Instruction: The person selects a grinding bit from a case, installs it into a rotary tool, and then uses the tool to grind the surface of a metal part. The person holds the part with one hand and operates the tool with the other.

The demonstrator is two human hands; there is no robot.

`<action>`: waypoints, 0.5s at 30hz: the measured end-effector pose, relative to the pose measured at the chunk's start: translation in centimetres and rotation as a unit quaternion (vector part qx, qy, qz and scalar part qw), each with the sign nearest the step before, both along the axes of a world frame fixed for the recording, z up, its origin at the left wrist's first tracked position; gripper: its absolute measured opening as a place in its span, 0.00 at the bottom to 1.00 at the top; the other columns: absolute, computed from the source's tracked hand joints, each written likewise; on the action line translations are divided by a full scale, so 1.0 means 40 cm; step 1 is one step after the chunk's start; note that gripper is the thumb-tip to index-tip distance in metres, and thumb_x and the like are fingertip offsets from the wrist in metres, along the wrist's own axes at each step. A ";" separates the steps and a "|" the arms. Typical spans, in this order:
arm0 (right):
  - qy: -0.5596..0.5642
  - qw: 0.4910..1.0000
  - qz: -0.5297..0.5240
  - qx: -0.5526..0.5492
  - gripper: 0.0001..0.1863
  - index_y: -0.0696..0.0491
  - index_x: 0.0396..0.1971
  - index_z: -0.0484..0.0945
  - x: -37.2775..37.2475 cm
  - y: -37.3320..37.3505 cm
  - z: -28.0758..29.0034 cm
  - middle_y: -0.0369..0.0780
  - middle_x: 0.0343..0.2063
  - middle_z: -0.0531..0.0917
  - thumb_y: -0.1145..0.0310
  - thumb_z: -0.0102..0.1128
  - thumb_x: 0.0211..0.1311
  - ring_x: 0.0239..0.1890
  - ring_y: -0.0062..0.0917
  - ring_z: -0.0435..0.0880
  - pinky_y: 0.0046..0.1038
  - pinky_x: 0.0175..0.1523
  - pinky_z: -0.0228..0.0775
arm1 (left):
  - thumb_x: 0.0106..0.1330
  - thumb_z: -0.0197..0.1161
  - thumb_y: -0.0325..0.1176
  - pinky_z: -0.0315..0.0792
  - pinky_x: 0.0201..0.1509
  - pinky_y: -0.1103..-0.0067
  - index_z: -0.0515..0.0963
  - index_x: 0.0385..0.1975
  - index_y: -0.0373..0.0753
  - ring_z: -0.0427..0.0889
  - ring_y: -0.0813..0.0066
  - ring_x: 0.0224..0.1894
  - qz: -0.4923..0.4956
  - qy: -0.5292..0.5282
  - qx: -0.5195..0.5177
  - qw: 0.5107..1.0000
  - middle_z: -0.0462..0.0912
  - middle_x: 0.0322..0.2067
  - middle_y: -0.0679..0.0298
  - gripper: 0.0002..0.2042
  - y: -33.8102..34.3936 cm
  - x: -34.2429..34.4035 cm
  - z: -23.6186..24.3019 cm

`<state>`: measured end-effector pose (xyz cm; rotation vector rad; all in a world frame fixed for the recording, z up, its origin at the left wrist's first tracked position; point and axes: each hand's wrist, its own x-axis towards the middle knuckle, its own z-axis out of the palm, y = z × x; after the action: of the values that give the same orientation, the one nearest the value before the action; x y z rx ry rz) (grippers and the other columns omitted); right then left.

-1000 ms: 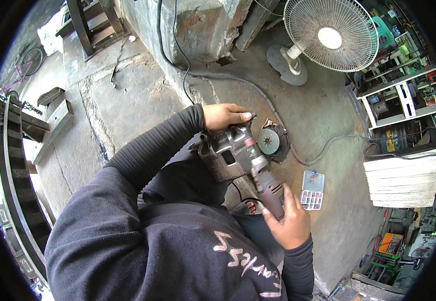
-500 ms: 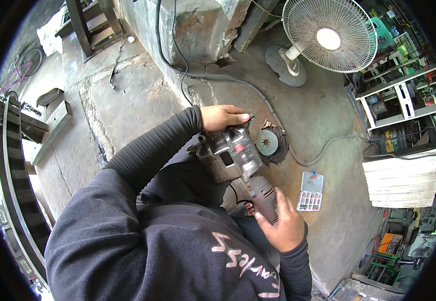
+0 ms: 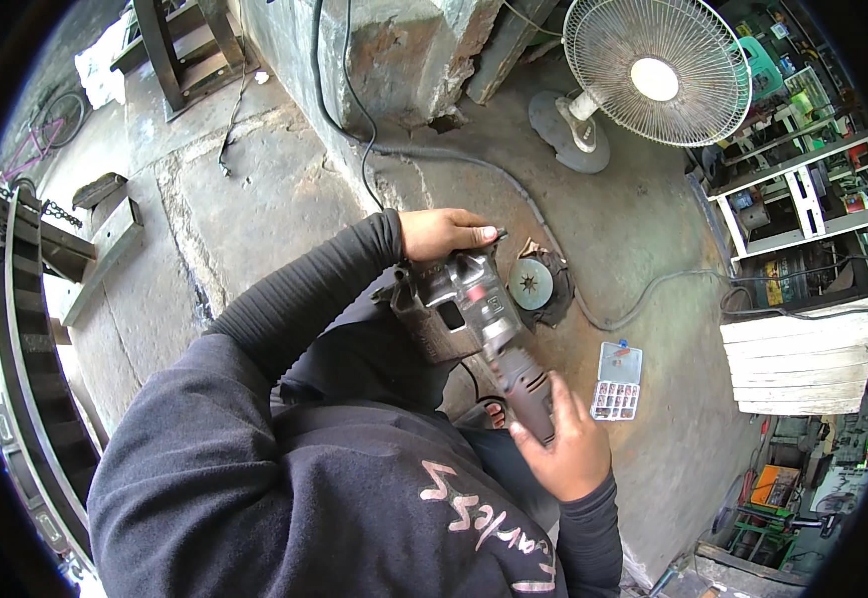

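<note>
My left hand grips the top of a dark cast-metal part with a square opening, held over my legs. My right hand is wrapped round the body of a grey-brown power tool, whose silver head, with a small red piece, points up-left over the part's right side. Whether the tool's tip touches the metal I cannot tell. Just right of the part, a pale metal disc with a star-shaped centre lies on a dark piece on the floor. A small compartment box with its lid raised lies near my right hand.
A standing fan is at upper right, beside a concrete block. A hose and cables cross the floor. Metal shelving and white stacked sheets line the right. Steel frames stand left, with a bicycle beyond.
My right hand and the power tool have shifted slightly to the left since a second ago. My left hand and the metal part moved very slightly left too; both grips remain.
</note>
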<state>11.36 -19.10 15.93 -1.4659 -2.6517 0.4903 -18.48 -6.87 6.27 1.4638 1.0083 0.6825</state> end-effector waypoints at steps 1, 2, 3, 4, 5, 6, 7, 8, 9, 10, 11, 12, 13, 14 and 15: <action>-0.004 1.000 0.000 -0.015 0.39 0.60 0.60 0.65 0.000 0.000 0.001 0.50 0.37 0.78 0.55 0.66 0.52 0.34 0.46 0.82 0.40 0.36 0.75 | 0.75 0.47 0.50 0.66 0.59 0.80 0.67 0.60 0.29 0.72 0.79 0.51 0.002 0.004 0.003 1.000 0.78 0.51 0.62 0.28 -0.001 0.000 0.001; -0.009 1.000 0.005 -0.024 0.39 0.60 0.60 0.65 0.001 -0.002 0.003 0.50 0.37 0.78 0.55 0.66 0.52 0.34 0.46 0.82 0.40 0.36 0.75 | 0.75 0.47 0.50 0.66 0.59 0.80 0.67 0.60 0.28 0.72 0.79 0.52 0.003 0.005 -0.001 1.000 0.78 0.51 0.62 0.28 -0.001 0.000 0.001; -0.017 0.999 0.015 -0.038 0.39 0.60 0.60 0.65 0.002 0.000 0.003 0.50 0.37 0.78 0.55 0.66 0.52 0.34 0.46 0.82 0.40 0.36 0.75 | 0.75 0.47 0.50 0.66 0.59 0.80 0.67 0.60 0.28 0.72 0.79 0.52 0.005 0.008 -0.008 1.000 0.78 0.51 0.62 0.28 0.000 0.000 0.001; -0.010 1.000 -0.003 -0.007 0.39 0.60 0.60 0.65 0.003 -0.001 0.004 0.49 0.36 0.78 0.55 0.67 0.52 0.34 0.45 0.82 0.40 0.35 0.75 | 0.75 0.47 0.50 0.66 0.59 0.80 0.67 0.60 0.28 0.72 0.79 0.52 0.009 0.011 -0.017 1.000 0.78 0.51 0.62 0.28 -0.001 0.000 0.000; -0.007 1.000 -0.014 0.017 0.38 0.60 0.60 0.65 0.003 0.001 0.003 0.49 0.35 0.78 0.55 0.67 0.52 0.34 0.44 0.82 0.40 0.35 0.75 | 0.75 0.47 0.50 0.66 0.59 0.80 0.67 0.61 0.28 0.72 0.79 0.52 0.008 0.010 -0.020 1.000 0.78 0.51 0.62 0.28 -0.001 0.000 -0.002; -0.011 0.998 -0.032 0.045 0.38 0.60 0.60 0.66 0.003 0.002 0.003 0.48 0.35 0.78 0.55 0.67 0.52 0.33 0.44 0.82 0.39 0.35 0.75 | 0.75 0.47 0.50 0.66 0.59 0.80 0.67 0.61 0.29 0.72 0.79 0.52 0.007 0.009 -0.022 1.000 0.78 0.51 0.62 0.28 0.001 0.000 -0.004; 0.005 0.998 -0.025 0.050 0.39 0.60 0.60 0.66 0.003 0.002 0.003 0.48 0.35 0.78 0.54 0.67 0.51 0.33 0.43 0.82 0.40 0.35 0.75 | 0.75 0.47 0.50 0.66 0.59 0.80 0.67 0.61 0.29 0.72 0.79 0.52 0.003 0.006 -0.021 1.000 0.78 0.51 0.62 0.28 0.003 0.000 -0.006; -0.001 0.999 -0.012 0.030 0.39 0.60 0.60 0.66 0.003 0.001 0.002 0.48 0.35 0.78 0.54 0.67 0.51 0.33 0.44 0.82 0.40 0.35 0.75 | 0.75 0.47 0.50 0.66 0.59 0.80 0.67 0.61 0.29 0.72 0.79 0.52 0.002 0.004 -0.019 1.000 0.78 0.51 0.61 0.28 0.005 -0.001 -0.008; -0.007 1.000 0.001 0.011 0.39 0.60 0.60 0.66 0.002 -0.001 0.002 0.48 0.35 0.78 0.54 0.67 0.51 0.33 0.44 0.82 0.40 0.35 0.75 | 0.75 0.47 0.50 0.66 0.59 0.80 0.67 0.61 0.29 0.72 0.79 0.52 -0.001 -0.001 -0.014 1.000 0.78 0.51 0.61 0.28 0.006 0.000 -0.011; -0.013 1.000 0.019 -0.005 0.39 0.60 0.60 0.66 0.002 -0.003 0.002 0.48 0.36 0.78 0.54 0.67 0.51 0.33 0.44 0.82 0.40 0.35 0.75 | 0.75 0.47 0.50 0.66 0.60 0.80 0.66 0.61 0.29 0.72 0.79 0.52 -0.001 -0.002 -0.012 1.000 0.78 0.51 0.61 0.28 0.008 0.001 -0.013; -0.039 0.998 0.014 -0.050 0.39 0.60 0.60 0.65 0.002 -0.005 0.003 0.49 0.36 0.78 0.54 0.67 0.51 0.33 0.45 0.81 0.40 0.35 0.75 | 0.75 0.47 0.50 0.66 0.59 0.80 0.67 0.61 0.29 0.72 0.79 0.52 0.002 -0.001 -0.010 1.000 0.78 0.51 0.61 0.28 0.008 0.001 -0.014; -0.021 1.000 0.005 -0.018 0.39 0.60 0.60 0.65 0.002 -0.006 0.003 0.49 0.36 0.78 0.54 0.67 0.52 0.33 0.45 0.81 0.40 0.35 0.75 | 0.75 0.47 0.50 0.66 0.59 0.80 0.67 0.61 0.29 0.72 0.79 0.52 0.009 0.004 -0.013 1.000 0.78 0.51 0.61 0.28 0.007 0.002 -0.016; -0.011 1.000 -0.002 0.006 0.39 0.60 0.60 0.66 0.002 -0.006 0.004 0.49 0.36 0.78 0.54 0.67 0.52 0.33 0.45 0.81 0.40 0.35 0.75 | 0.75 0.47 0.50 0.66 0.59 0.80 0.67 0.61 0.29 0.72 0.79 0.52 0.015 0.013 -0.016 1.000 0.78 0.51 0.61 0.28 0.006 0.002 -0.017; -0.004 1.000 -0.006 0.028 0.39 0.60 0.60 0.66 0.002 -0.007 0.005 0.48 0.36 0.78 0.54 0.67 0.52 0.33 0.45 0.81 0.40 0.35 0.75 | 0.75 0.47 0.50 0.66 0.59 0.80 0.67 0.61 0.29 0.72 0.79 0.52 0.016 0.011 -0.010 1.000 0.78 0.51 0.61 0.28 0.005 0.001 -0.018; -0.026 0.998 -0.031 0.043 0.39 0.60 0.60 0.66 0.003 -0.006 0.007 0.48 0.36 0.78 0.54 0.67 0.52 0.33 0.45 0.81 0.40 0.36 0.75 | 0.75 0.47 0.50 0.66 0.59 0.80 0.67 0.61 0.29 0.72 0.79 0.52 0.016 0.013 -0.006 1.000 0.78 0.50 0.61 0.28 0.003 0.000 -0.019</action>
<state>11.48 -19.36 16.20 -1.5522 -2.6209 0.3340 -18.48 -6.74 5.53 1.4509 1.0563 0.6813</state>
